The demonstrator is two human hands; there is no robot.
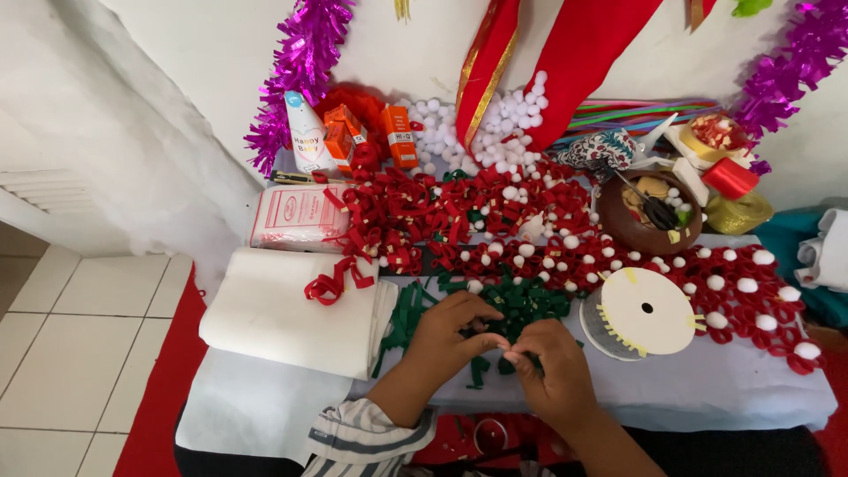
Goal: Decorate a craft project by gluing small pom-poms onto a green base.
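- At the near edge of the tabletop (707,389), both hands meet over a heap of dark green ribbon pieces (521,305); the left hand (446,340) and right hand (552,367) pinch one small green piece between them, fingers (495,340) clenched on it tip to tip.
- The green pieces are short, narrow, folded strips, matte and dark; the pile spreads just beyond the fingertips, with a few strips trailing left of the left hand.
- The held piece is mostly hidden by the fingers, so its long axis cannot be told; the loose strips left of the fingers lie slanting toward the near edge.
- Beyond the green heap lie red ribbon loops (424,216) with white pompoms among them.
- Right of the fingers sits a round cream cardboard disc (645,311) with a centre hole.
- Left of the fingers lies a thick white fabric roll (283,314).
- Far beyond the left fingers: a flat white-and-red packet (296,216), small upright orange boxes (399,137), and a white cone-shaped party hat (305,132).
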